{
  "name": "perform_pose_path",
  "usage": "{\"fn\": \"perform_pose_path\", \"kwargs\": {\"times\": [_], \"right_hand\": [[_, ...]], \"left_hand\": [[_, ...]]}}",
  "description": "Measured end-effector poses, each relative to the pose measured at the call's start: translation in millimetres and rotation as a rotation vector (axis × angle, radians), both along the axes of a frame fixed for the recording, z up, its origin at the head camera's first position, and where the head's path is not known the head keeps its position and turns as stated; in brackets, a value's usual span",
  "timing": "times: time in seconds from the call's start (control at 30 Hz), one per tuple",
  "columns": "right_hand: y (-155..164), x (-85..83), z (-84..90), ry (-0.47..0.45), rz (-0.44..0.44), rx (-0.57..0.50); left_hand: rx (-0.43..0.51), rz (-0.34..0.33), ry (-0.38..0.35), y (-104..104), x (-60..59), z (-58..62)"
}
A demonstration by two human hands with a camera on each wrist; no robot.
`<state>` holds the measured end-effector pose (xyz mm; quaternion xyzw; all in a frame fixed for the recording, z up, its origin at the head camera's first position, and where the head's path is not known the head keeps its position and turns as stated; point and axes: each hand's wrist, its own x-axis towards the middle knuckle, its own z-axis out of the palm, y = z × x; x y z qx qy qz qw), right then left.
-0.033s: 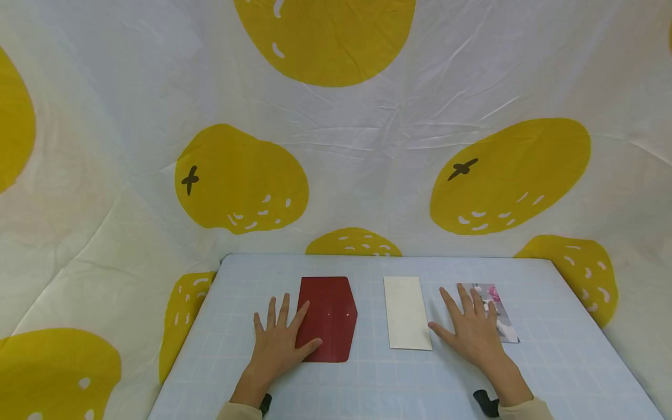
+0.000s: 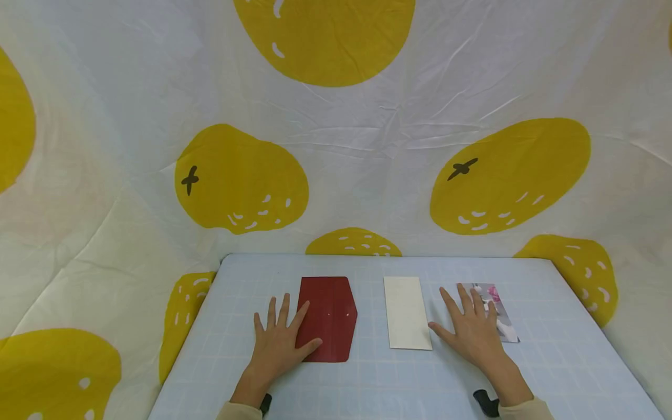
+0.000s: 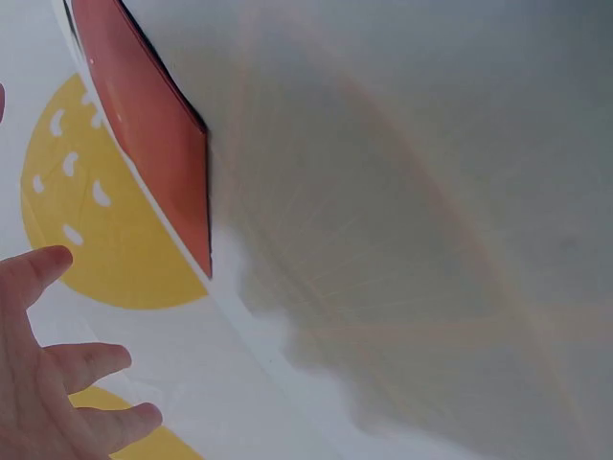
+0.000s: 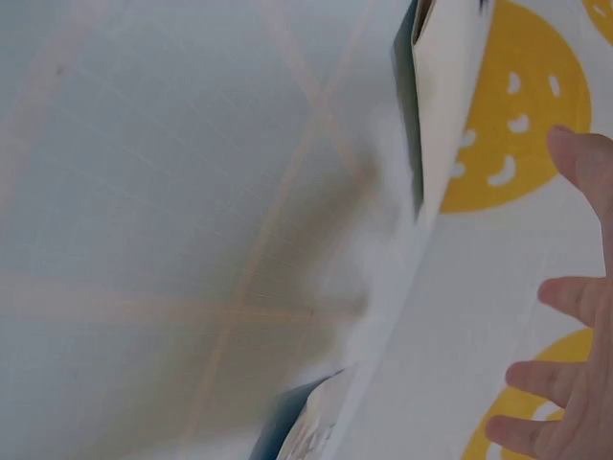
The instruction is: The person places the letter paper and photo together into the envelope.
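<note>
The left hand [image 2: 278, 344] lies flat, fingers spread, its index and thumb over the left edge of the red envelope [image 2: 329, 318], whose long axis runs away from the person on the table [image 2: 367, 385]; the right hand [image 2: 472, 329] lies equally flat farther right.

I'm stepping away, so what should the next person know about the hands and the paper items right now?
Left hand: flat, fingers spread, fingertips resting on the left edge of the red envelope.
Right hand: flat, lying partly over the photo card, just right of the cream envelope.
All three lie flat and apart on the gridded mat.
Done: nothing lifted, nothing inserted.
Left: everything.
</note>
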<state>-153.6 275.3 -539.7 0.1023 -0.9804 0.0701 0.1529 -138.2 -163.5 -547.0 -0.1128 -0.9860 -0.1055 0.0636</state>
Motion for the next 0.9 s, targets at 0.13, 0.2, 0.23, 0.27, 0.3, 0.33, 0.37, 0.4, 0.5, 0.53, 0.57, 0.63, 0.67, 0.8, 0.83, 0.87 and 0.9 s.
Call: {"fn": "perform_pose_path", "kwargs": {"times": [0.13, 0.2, 0.23, 0.27, 0.3, 0.33, 0.37, 0.4, 0.5, 0.53, 0.57, 0.63, 0.67, 0.8, 0.83, 0.87, 0.9], "right_hand": [[-0.2, 1.0, 0.3, -0.003, 0.002, -0.002], [-0.2, 1.1, 0.0, -0.004, 0.004, -0.005], [-0.4, 1.3, 0.3, -0.008, 0.005, -0.007], [-0.6, 1.4, 0.3, -0.009, 0.006, -0.007], [-0.6, 1.4, 0.4, -0.01, 0.006, -0.009], [-0.8, 1.5, 0.8, -0.011, 0.006, -0.011], [-0.7, 1.4, 1.0, -0.013, 0.007, -0.013], [-0.8, 1.3, 1.6, -0.013, 0.006, -0.015], [-0.7, 0.3, 3.2, -0.01, 0.009, -0.019], [-1.1, -0.2, 4.0, -0.007, 0.01, -0.017], [-1.4, -1.2, 4.5, -0.005, 0.012, -0.015], [-3.1, -3.8, 5.9, -0.011, 0.02, -0.023], [-4.3, -5.5, 6.5, -0.012, 0.021, -0.025], [-9.5, -15.9, 8.1, -0.032, 0.033, -0.056], [-10.6, -19.2, 8.2, -0.031, 0.033, -0.055], [-11.6, -22.8, 8.1, -0.028, 0.034, -0.052], [-12.5, -26.3, 8.1, -0.027, 0.038, -0.053]], "left_hand": [[-0.009, 0.001, -0.008, -0.2, 0.5, 0.3], [-0.013, 0.002, -0.017, -0.2, 0.6, 1.0], [-0.014, 0.003, -0.022, -0.1, 0.7, 1.7], [-0.012, 0.003, -0.027, 0.0, 0.9, 2.3], [-0.008, 0.003, -0.032, 0.0, 1.1, 2.8], [-0.004, 0.003, -0.037, 0.1, 1.3, 3.4], [-0.001, 0.004, -0.042, 0.1, 1.5, 4.2], [0.004, 0.004, -0.046, 0.1, 1.8, 4.9], [0.012, 0.0, -0.047, 0.4, 2.6, 6.1], [0.015, -0.002, -0.049, 0.3, 2.6, 6.2], [0.018, -0.004, -0.047, 0.3, 2.6, 6.0], [0.028, -0.006, -0.049, 0.3, 2.3, 4.7], [0.034, -0.006, -0.053, 0.2, 2.1, 3.9], [0.044, -0.003, -0.068, 0.0, 1.4, 0.6], [0.046, -0.004, -0.071, 0.0, 1.2, 0.1], [0.047, -0.007, -0.074, 0.2, 1.3, -0.2], [0.047, -0.011, -0.076, 0.2, 1.1, -0.8]]}}
